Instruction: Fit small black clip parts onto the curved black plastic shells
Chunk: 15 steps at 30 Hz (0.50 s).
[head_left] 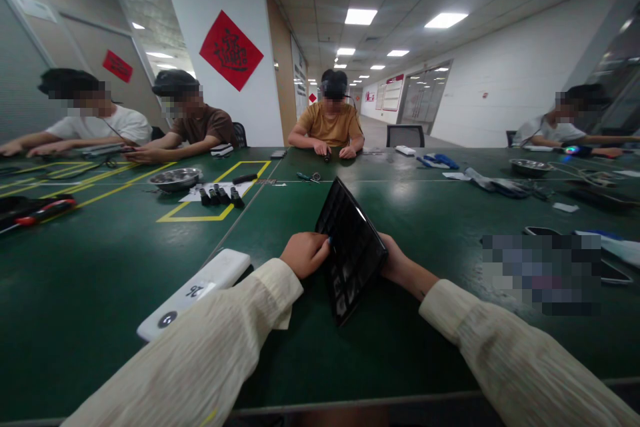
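A thin black rectangular panel (350, 247) with a glossy rim and a grid of dark squares is tilted up above the table in front of me. My right hand (396, 259) grips its right edge, with most of the fingers hidden behind it. At the left edge, my left hand (306, 254) is closed, thumb and index finger pressed together against the panel's face. A tiny blue spot shows at those fingertips, too small to name. Beside my left forearm lies a white device (210, 284) marked 26, with a round dark lens-like part.
On the green table (280, 367) stand a metal bowl (176, 178) and several black pieces (220, 196) on white paper. Pliers (309, 177) lie farther back. Gloves (495, 184) and a second bowl (530, 167) are at right. Several people sit around the table.
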Each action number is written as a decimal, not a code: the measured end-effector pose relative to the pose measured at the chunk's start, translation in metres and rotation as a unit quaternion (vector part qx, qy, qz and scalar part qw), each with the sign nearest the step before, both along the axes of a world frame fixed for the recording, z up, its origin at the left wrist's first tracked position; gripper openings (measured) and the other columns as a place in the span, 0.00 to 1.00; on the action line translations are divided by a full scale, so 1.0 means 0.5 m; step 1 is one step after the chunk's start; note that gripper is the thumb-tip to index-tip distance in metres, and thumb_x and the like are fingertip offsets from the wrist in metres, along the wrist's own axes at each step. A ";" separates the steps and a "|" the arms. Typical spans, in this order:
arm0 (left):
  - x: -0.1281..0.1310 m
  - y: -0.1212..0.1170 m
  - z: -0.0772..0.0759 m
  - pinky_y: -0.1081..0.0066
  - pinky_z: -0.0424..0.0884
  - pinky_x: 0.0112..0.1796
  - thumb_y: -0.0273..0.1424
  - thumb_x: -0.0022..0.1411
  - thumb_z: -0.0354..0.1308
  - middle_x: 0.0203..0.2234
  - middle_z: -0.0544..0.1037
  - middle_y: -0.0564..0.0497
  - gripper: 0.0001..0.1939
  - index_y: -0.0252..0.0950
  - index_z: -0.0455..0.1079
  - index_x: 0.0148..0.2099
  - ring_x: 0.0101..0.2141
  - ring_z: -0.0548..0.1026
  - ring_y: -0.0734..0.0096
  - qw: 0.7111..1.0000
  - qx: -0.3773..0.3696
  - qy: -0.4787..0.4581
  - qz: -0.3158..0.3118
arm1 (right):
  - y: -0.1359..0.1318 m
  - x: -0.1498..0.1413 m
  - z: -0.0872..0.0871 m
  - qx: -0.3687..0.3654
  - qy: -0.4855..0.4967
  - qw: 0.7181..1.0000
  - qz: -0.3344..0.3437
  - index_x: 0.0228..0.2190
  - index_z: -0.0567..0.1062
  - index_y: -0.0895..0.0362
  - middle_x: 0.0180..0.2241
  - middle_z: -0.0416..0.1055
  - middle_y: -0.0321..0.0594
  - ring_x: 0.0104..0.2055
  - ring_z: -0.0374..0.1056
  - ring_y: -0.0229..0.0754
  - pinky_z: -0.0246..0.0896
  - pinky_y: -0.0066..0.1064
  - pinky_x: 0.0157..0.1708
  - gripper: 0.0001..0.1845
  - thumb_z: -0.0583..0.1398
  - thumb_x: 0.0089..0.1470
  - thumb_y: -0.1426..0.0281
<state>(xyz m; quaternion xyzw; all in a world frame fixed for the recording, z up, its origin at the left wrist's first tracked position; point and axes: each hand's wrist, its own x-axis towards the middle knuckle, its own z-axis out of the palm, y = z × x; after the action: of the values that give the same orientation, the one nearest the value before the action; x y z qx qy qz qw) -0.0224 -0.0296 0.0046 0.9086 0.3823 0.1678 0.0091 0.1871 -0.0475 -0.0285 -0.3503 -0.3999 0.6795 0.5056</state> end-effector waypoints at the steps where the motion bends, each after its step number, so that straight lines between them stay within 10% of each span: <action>1: 0.000 0.000 -0.001 0.70 0.59 0.28 0.36 0.67 0.34 0.22 0.73 0.47 0.24 0.35 0.65 0.26 0.25 0.70 0.69 1.000 0.001 0.000 -0.001 | 0.002 0.001 -0.003 -0.005 0.001 1.000 0.000 0.32 0.73 0.54 0.22 0.71 0.36 0.24 0.68 0.42 0.64 0.32 0.21 0.08 0.59 0.47 0.66; 15: -0.002 0.003 -0.004 0.71 0.60 0.28 0.34 0.67 0.34 0.22 0.73 0.48 0.23 0.35 0.66 0.28 0.25 0.71 0.69 1.000 0.012 0.016 0.000 | 0.014 0.002 -0.025 -0.025 0.006 0.999 -0.025 0.32 0.72 0.51 0.23 0.70 0.32 0.23 0.66 0.40 0.64 0.31 0.22 0.07 0.60 0.46 0.67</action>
<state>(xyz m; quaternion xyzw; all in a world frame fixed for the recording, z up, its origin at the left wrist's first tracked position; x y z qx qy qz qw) -0.0236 -0.0282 0.0028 0.9111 0.3807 0.1579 -0.0080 0.1881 -0.0403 -0.0408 -0.3689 -0.3709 0.6788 0.5154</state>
